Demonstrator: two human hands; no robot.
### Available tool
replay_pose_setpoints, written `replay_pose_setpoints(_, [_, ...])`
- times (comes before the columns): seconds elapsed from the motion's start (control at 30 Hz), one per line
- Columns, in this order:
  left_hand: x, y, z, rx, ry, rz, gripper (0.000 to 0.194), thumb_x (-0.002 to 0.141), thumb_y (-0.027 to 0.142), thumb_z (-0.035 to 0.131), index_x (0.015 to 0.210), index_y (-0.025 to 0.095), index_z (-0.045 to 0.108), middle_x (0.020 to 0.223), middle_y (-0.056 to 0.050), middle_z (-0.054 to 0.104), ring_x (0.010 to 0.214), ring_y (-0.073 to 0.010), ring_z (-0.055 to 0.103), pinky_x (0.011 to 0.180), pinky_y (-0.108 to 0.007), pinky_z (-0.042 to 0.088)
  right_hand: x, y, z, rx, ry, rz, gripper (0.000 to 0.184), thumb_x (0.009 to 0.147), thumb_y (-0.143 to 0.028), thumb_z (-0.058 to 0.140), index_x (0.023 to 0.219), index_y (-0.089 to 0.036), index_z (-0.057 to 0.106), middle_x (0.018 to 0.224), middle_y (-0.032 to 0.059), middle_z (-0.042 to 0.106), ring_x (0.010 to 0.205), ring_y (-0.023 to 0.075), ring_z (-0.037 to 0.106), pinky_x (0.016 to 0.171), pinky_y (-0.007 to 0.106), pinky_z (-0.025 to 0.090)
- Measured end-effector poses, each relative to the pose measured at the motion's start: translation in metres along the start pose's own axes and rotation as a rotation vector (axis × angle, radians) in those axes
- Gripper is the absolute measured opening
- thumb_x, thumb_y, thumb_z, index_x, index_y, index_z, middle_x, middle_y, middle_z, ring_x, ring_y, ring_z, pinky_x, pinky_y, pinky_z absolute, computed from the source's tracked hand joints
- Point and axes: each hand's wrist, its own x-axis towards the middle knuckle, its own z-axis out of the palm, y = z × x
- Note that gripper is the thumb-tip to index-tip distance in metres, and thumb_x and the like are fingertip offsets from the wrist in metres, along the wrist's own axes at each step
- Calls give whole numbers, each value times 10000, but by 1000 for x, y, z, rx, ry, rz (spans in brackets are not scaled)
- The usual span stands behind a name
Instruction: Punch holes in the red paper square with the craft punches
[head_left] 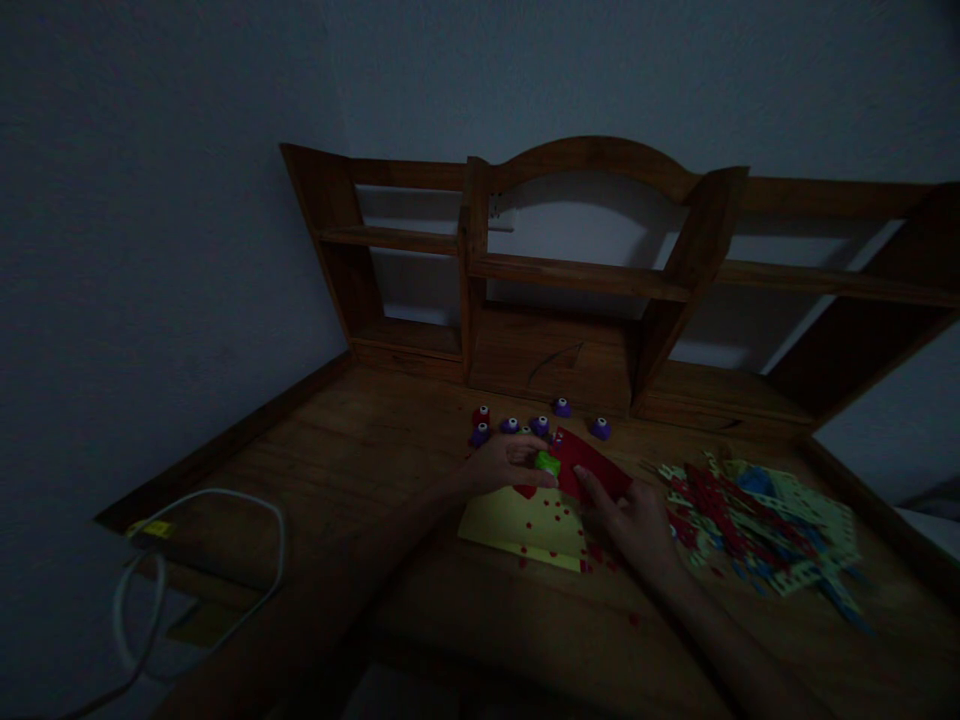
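My left hand (pixel 504 468) is closed around a small green craft punch (pixel 547 463), which sits at the near-left edge of a red sheet of paper (pixel 589 468). Between thumb and fingers, my right hand (pixel 634 515) grips that red sheet from its right side. Under both hands lies a yellow sheet of paper (pixel 487 520), with small red cut-out pieces (pixel 529 525) scattered over it. Just beyond my left hand stand several purple craft punches (pixel 601 428) and a red craft punch (pixel 481 414). Whether the paper is inside the green punch's slot I cannot tell.
To the right lies a heap of red, green and blue paper scraps (pixel 757 520). A wooden shelf unit (pixel 577 270) stands along the back of the wooden desk (pixel 337 450). At the left, a white cable (pixel 281 540) loops near the desk's edge. The light is dim.
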Motion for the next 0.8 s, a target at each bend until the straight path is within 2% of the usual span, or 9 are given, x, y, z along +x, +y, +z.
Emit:
replay_pose_setpoints(0.3, [-2, 3, 2, 8, -13, 23, 497, 563, 268, 835, 992, 131, 625, 952, -72, 689, 880, -170, 649, 850, -318, 480, -1, 4, 1, -3, -21, 19, 375, 866, -472, 511, 817, -161, 713, 493, 13, 617, 475, 192, 582, 422, 250, 367])
replay_pose_setpoints(0.63, [-4, 4, 4, 26, -43, 33, 486, 606, 293, 812, 1019, 128, 615, 979, -87, 669, 938, -196, 633, 851, -327, 473, 0, 3, 2, -3, -33, 0, 373, 867, -478, 499, 791, -180, 710, 497, 8, 627, 469, 188, 582, 425, 249, 376])
replay_pose_setpoints(0.8, [-3, 1, 3, 57, -7, 13, 524, 591, 280, 820, 1049, 126, 618, 947, -85, 677, 910, -199, 641, 825, -334, 488, 0, 3, 1, 7, -39, 5, 377, 875, -474, 490, 797, -174, 704, 538, 12, 650, 471, 185, 582, 447, 253, 389])
